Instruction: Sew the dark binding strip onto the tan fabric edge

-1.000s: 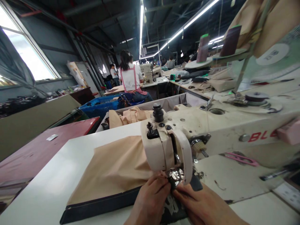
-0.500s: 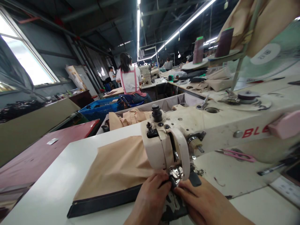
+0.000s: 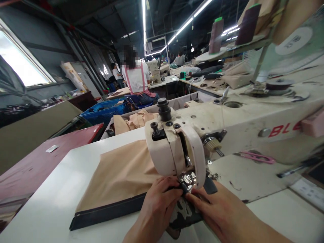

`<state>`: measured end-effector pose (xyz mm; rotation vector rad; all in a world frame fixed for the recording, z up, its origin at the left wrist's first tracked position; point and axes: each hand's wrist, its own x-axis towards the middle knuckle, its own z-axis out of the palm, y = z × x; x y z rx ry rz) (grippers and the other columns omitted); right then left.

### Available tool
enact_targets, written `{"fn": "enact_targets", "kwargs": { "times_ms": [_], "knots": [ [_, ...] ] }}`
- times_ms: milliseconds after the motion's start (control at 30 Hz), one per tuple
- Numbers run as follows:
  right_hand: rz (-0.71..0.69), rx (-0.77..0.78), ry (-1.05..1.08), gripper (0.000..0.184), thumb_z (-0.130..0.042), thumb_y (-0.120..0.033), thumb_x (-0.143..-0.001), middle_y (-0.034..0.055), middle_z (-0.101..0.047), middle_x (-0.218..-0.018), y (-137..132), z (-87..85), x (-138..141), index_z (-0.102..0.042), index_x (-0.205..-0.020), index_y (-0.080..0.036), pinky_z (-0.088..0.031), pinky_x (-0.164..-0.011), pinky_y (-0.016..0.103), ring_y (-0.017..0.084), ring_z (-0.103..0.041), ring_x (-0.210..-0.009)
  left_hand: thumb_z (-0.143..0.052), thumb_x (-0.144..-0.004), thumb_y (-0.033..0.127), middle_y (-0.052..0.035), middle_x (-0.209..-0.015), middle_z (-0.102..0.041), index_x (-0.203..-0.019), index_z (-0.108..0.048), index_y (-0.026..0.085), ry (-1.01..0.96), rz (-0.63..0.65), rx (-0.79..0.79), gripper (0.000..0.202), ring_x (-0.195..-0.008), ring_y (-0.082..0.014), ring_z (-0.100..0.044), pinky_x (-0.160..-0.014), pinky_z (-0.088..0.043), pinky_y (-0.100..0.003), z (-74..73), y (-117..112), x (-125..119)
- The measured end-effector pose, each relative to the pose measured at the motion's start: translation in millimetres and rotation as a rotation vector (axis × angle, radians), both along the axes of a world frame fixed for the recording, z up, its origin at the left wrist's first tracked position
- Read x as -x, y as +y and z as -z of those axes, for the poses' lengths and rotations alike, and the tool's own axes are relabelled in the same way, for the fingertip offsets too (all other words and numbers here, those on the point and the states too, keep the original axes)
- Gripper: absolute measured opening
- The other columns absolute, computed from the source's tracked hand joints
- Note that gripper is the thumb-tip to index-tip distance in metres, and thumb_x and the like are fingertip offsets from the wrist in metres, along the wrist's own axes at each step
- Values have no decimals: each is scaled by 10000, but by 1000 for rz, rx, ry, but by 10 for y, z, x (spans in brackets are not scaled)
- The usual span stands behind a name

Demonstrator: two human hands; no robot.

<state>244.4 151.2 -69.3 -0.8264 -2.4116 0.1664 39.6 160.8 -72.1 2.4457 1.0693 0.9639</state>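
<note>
A tan fabric piece (image 3: 121, 167) with a dark band (image 3: 108, 211) along its near edge lies flat on the white sewing table (image 3: 48, 199). Its right end runs under the metal presser foot (image 3: 188, 179) of a cream sewing machine (image 3: 164, 152). My left hand (image 3: 159, 200) is just left of the foot, fingers bent and pressed together on the dark band. Right of the foot, my right hand (image 3: 215, 206) pinches close to the edge by the needle area. What lies between its fingertips is mostly hidden, apparently the same band.
Pink-handled snips (image 3: 257, 157) lie under the machine arm. Thread cones (image 3: 216, 37) stand on a rack at upper right. Behind the table are a fabric-lined bin with tan pieces (image 3: 136, 121) and a blue crate (image 3: 103, 109). A person (image 3: 136, 79) sits farther back, facing away.
The camera view has shifted a little, so the machine sits slightly higher and to the left. Both hands stay beside the presser foot with little visible movement of the fabric.
</note>
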Motion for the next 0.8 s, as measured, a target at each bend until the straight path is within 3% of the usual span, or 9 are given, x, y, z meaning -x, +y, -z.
{"fn": "enact_targets", "kwargs": {
  "times_ms": [300, 500, 633, 800],
  "knots": [
    [26, -38, 23, 293, -400, -22, -809, 109, -656, -948, -2, -14, 20, -636, -944, -132, -510, -766, 390, 236, -586, -873, -532, -843, 112, -69, -1005, -609, -958, -659, 194, -23, 0, -6, 189, -963, -170, -577, -850, -484, -285, 52, -2, 4],
    [-13, 66, 27, 292, -416, -52, -835, 105, -642, -1004, 8, 1, -19, -626, -1015, -146, -484, -826, 390, 231, -564, -942, -516, -843, 95, -54, -965, -616, -904, -659, 192, -35, -11, -16, 183, -922, -157, -574, -807, -481, -264, 43, -7, -13],
    [-27, 140, 122, 443, -414, -13, -782, 70, -627, -1052, 14, -14, -66, -579, -1145, -207, -473, -835, 343, 206, -551, -975, -467, -871, 119, -51, -872, -642, -855, -644, 175, 22, 15, -108, 186, -889, -168, -567, -771, -485, -276, -11, -10, -53],
    [90, 281, 213, 441, -394, -7, -805, 58, -604, -984, -9, -39, -128, -610, -1095, -258, -491, -739, 307, 191, -566, -893, -446, -884, 131, -46, -807, -651, -841, -624, 153, 80, 38, -185, 185, -877, -170, -568, -807, -472, -302, -34, -1, -72]
  ]
}}
